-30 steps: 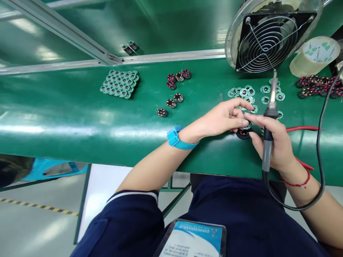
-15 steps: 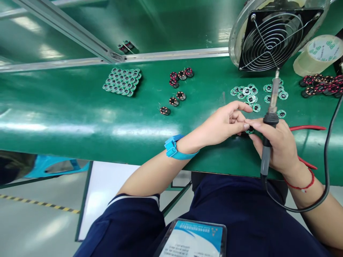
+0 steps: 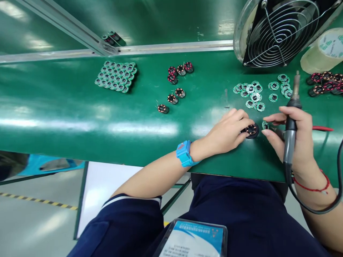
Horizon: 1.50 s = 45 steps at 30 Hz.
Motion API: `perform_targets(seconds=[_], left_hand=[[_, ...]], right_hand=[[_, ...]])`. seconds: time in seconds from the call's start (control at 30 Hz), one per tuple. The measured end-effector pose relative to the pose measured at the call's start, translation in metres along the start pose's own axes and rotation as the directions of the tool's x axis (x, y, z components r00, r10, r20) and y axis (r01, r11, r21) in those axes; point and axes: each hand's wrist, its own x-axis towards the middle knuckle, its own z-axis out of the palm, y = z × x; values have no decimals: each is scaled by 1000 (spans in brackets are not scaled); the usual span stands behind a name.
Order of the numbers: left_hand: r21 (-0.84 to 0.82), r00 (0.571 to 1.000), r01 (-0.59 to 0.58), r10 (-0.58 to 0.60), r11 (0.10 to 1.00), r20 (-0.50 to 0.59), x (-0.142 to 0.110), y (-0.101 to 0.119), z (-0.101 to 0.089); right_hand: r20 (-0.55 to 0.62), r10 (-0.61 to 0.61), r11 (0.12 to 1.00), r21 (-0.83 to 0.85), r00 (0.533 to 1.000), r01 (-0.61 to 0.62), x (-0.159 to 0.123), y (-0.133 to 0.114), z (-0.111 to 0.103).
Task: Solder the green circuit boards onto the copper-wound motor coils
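A small motor stator (image 3: 251, 129) with copper windings sits in a dark round base near the table's front. My left hand (image 3: 227, 130) pinches the stator at its left side. Just to its right, my right hand (image 3: 297, 135) holds a small round green circuit board (image 3: 265, 125) between thumb and fingertip. A soldering iron (image 3: 291, 132) also rests in that hand, its tip pointing up and away from me. Behind my hands lie several loose round circuit boards (image 3: 255, 97) in two loose groups.
A block of assembled pieces topped with green boards (image 3: 116, 75) stands at the left. Several loose stators (image 3: 173, 99) are mid-table, more stators (image 3: 329, 84) at the right. A fan (image 3: 281, 35) and tape roll (image 3: 318, 53) stand behind. A red-handled tool (image 3: 323, 128) lies right.
My hands have moved apart. The right one has shifted right with the soldering iron and now shows a circuit board in its fingers; the stator top is uncovered.
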Motion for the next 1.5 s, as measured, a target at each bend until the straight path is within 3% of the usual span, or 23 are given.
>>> perform_targets(seconds=[0.23,0.63,0.77,1.0,1.2,1.5], left_hand=[[5,994,90,-89,996,-56,-5,5,8],[-186,998,36,-44,982,-41,-6,-3,-7],[-293,998,24,-38,956,-40,-5,-4,-9],[-413,990,-35,-24,910,-137,-2,-7,-6],[-474,989,23,-89,880,-117,1,-4,-1],[-511,987,37,-111,859,-114,1,-4,-1]], right_hand=[[230,-64,998,11,971,63,-1,-9,14],[272,-79,937,-307,959,165,5,-12,7],[295,-44,958,-259,954,124,5,-11,7],[263,-39,977,-194,964,92,2,-6,10],[157,-78,983,-150,984,102,3,-16,12],[33,-74,949,-305,997,80,0,-26,25]])
